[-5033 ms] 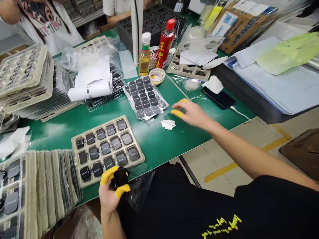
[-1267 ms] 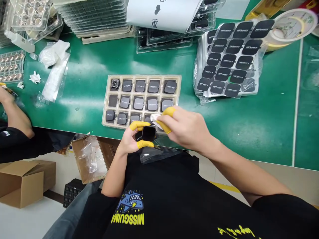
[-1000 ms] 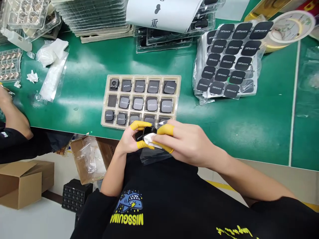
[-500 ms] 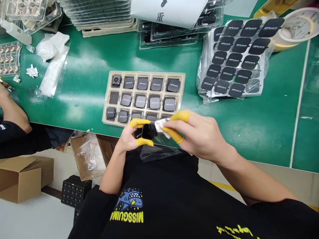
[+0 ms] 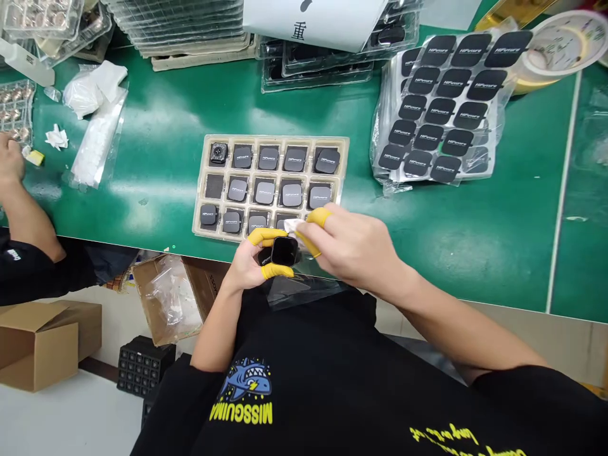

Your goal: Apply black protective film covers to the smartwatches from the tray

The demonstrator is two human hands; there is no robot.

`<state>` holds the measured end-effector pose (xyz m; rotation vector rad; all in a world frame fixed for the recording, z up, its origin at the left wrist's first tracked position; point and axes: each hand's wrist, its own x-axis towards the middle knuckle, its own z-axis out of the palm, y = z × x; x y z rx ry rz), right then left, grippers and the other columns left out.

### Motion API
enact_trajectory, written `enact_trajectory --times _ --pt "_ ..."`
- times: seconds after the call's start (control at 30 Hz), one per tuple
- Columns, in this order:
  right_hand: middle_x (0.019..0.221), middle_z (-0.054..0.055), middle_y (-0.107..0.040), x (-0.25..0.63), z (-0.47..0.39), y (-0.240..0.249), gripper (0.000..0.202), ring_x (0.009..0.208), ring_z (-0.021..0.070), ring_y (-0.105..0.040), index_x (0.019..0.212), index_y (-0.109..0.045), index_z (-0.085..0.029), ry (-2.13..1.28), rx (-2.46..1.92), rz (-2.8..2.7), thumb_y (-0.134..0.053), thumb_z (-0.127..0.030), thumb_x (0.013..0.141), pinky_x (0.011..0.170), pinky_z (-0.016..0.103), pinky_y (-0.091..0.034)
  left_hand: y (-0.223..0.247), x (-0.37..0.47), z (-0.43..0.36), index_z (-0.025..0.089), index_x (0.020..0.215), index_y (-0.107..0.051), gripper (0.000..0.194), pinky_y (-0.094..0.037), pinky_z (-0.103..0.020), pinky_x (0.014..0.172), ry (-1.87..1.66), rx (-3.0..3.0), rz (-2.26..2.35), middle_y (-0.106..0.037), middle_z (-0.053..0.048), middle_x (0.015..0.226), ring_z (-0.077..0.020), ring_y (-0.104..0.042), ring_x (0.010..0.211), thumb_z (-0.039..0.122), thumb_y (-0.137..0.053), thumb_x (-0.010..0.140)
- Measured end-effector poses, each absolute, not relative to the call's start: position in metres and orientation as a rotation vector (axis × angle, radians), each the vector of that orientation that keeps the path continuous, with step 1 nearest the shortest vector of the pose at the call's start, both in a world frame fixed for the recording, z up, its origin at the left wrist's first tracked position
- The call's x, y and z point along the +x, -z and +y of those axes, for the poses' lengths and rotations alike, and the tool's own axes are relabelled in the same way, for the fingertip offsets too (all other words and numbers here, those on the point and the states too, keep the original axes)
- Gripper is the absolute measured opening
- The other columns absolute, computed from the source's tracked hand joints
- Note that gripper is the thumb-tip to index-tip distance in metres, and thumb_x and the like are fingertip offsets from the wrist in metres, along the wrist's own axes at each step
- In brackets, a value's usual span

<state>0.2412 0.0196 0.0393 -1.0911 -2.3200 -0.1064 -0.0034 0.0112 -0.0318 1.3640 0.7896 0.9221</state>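
My left hand (image 5: 249, 256), in yellow finger cots, grips a smartwatch body (image 5: 284, 251) by its sides, its dark glossy screen facing up. A black labelled film (image 5: 265, 256) shows between the watch and my palm. Pinched in my right hand (image 5: 349, 244) is a white cloth (image 5: 292, 225), at the upper right edge of the watch; whether it touches the glass I cannot tell. Just beyond my hands lies a beige compartment tray (image 5: 346, 166) holding several watch bodies with black HiFuture films. One body at its top left (image 5: 219, 152) has its back facing up.
Sheets of black HiFuture stickers (image 5: 439, 111) lie at the right, near tape rolls (image 5: 565, 47). Stacked clear trays (image 5: 185, 28) stand at the back. A co-worker's arm (image 5: 28, 209) reaches in at the left. Below the table edge is an open carton (image 5: 173, 297).
My right hand has moved left with the white cloth, closer to the watch's upper edge. My left hand stays almost still. The co-worker's hand at the left has moved up.
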Motion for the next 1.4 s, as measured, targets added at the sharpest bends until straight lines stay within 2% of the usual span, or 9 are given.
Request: enact_trajectory --times 0.13,0.23,0.47,0.57,0.67,0.87,1.07,1.23,1.4 --pt "0.09 0.005 -0.072 0.26 0.014 -0.045 0.011 0.08 0.0173 -0.063 0.106 -0.075 -0.02 -0.057 -1.103 -2.208 -0.065 -0.017 0.109 0.062 0.029 -0.042 0.027 -0.009 0.013 0.021 0.133 -0.074 0.084 -0.069 -0.034 0.089 -0.932 1.367 0.814 -0.082 -0.007 0.112 -0.0242 -0.085 0.097 0.057 -0.106 0.064" --pt "0.092 0.005 -0.074 0.26 0.006 -0.053 0.013 0.08 0.0167 -0.064 0.111 -0.075 -0.021 -0.174 -1.0 -2.221 -0.063 -0.015 0.109 0.064 0.028 -0.045 0.021 -0.007 0.018 0.021 0.132 -0.076 0.085 -0.068 -0.031 0.089 -0.954 1.423 0.786 -0.083 -0.008 0.113 -0.0239 -0.085 0.1 0.059 -0.106 0.062" --pt "0.076 0.003 -0.064 0.232 0.007 -0.054 0.028 0.073 0.0185 -0.053 0.102 -0.079 -0.019 -0.167 -0.835 -2.332 -0.053 -0.014 0.112 0.056 0.032 -0.031 0.021 -0.001 0.02 0.021 0.134 -0.075 0.078 -0.067 -0.03 0.085 -0.921 1.502 0.716 -0.082 -0.008 0.112 -0.0225 -0.083 0.097 0.062 -0.101 0.073" --pt "0.079 0.005 -0.065 0.227 0.014 -0.049 0.028 0.076 0.0195 -0.053 0.098 -0.078 -0.019 -0.057 -0.961 -2.308 -0.055 -0.011 0.11 0.059 0.034 -0.031 0.026 0.001 0.016 0.021 0.131 -0.074 0.081 -0.066 -0.031 0.085 -0.943 1.466 0.727 -0.082 -0.006 0.108 -0.0232 -0.082 0.096 0.063 -0.102 0.068" --pt "0.082 0.007 -0.067 0.236 0.019 -0.045 0.028 0.078 0.0208 -0.056 0.094 -0.076 -0.019 0.006 -1.189 -2.337 -0.054 -0.009 0.108 0.059 0.036 -0.029 0.027 -0.001 0.011 0.021 0.132 -0.072 0.076 -0.067 -0.031 0.086 -0.984 1.396 0.771 -0.082 -0.007 0.11 -0.0227 -0.084 0.096 0.058 -0.102 0.072" --pt "0.09 0.005 -0.073 0.262 0.009 -0.049 0.006 0.081 0.018 -0.066 0.107 -0.075 -0.021 -0.122 -1.216 -2.123 -0.069 -0.021 0.109 0.063 0.029 -0.045 0.021 -0.008 0.013 0.023 0.133 -0.074 0.08 -0.068 -0.031 0.088 -1.002 1.406 0.816 -0.082 -0.007 0.114 -0.0223 -0.085 0.096 0.052 -0.107 0.067" --pt "0.084 0.005 -0.07 0.232 -0.001 -0.055 0.026 0.076 0.0184 -0.058 0.102 -0.079 -0.022 -0.207 -0.935 -2.291 -0.056 -0.017 0.112 0.059 0.032 -0.037 0.02 -0.001 0.018 0.022 0.137 -0.075 0.074 -0.068 -0.03 0.09 -1.025 1.483 0.732 -0.083 -0.01 0.118 -0.0236 -0.085 0.103 0.055 -0.101 0.076" --pt "0.083 0.006 -0.07 0.233 0.015 -0.041 0.029 0.077 0.0191 -0.059 0.097 -0.079 -0.02 0.003 -1.146 -2.277 -0.054 -0.013 0.11 0.059 0.033 -0.034 0.025 -0.006 0.014 0.022 0.135 -0.074 0.076 -0.069 -0.031 0.09 -1.021 1.454 0.788 -0.084 -0.008 0.116 -0.0242 -0.086 0.101 0.052 -0.104 0.072" --pt "0.094 0.006 -0.078 0.278 0.014 -0.027 0.018 0.08 0.0182 -0.069 0.102 -0.08 -0.022 -0.076 -1.423 -2.028 -0.065 -0.029 0.11 0.065 0.03 -0.046 0.023 -0.013 0.012 0.024 0.134 -0.073 0.079 -0.069 -0.031 0.083 -1.045 1.416 0.791 -0.084 -0.007 0.112 -0.0233 -0.087 0.093 0.051 -0.107 0.067"
